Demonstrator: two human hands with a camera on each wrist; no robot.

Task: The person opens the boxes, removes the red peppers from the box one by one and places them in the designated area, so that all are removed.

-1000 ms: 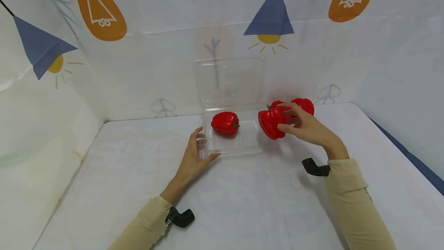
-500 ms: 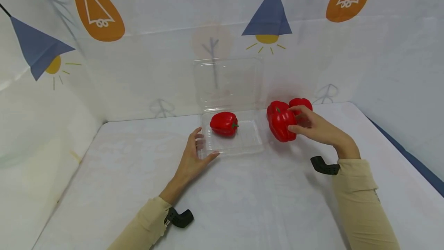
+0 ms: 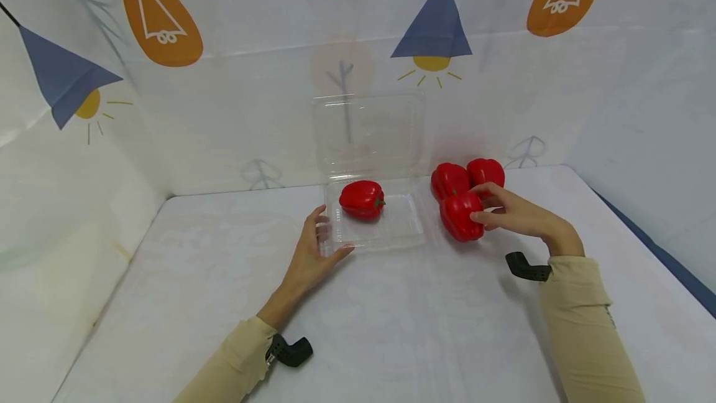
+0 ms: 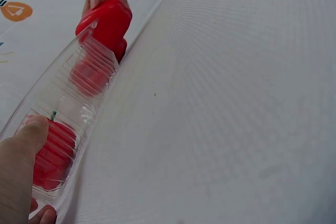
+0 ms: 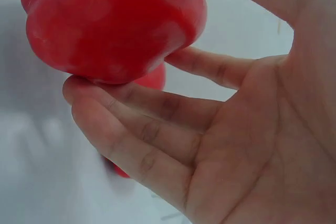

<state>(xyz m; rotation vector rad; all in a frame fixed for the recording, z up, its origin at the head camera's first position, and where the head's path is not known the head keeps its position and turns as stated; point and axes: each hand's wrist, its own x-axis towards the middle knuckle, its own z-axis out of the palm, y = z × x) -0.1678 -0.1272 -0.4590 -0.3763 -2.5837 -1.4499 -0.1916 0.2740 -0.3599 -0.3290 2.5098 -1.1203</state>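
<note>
My right hand [image 3: 523, 213] pinches a red bell pepper [image 3: 461, 216] between thumb and fingers, just right of a clear plastic clamshell box [image 3: 399, 226]. In the right wrist view the pepper [image 5: 113, 24] sits between the thumb above and the fingertips below. At the box's near left corner, my left hand [image 3: 309, 250] grips its wall, thumb along the front and fingers at the side. Another red bell pepper [image 3: 360, 199] lies on its side in the left part of the box, its green stem pointing right. The left wrist view shows this pepper [image 4: 55, 156] through the ribbed wall.
Two more red bell peppers [image 3: 449, 180] stand behind the held one, near the back edge of the white table [image 3: 391, 328]. The box's raised lid [image 3: 369, 135] stands against a white printed backdrop [image 3: 252, 98].
My right hand has carried its pepper rightward from the box's right edge, then lower and nearer, uncovering more of the two peppers behind. My left hand stays on the box.
</note>
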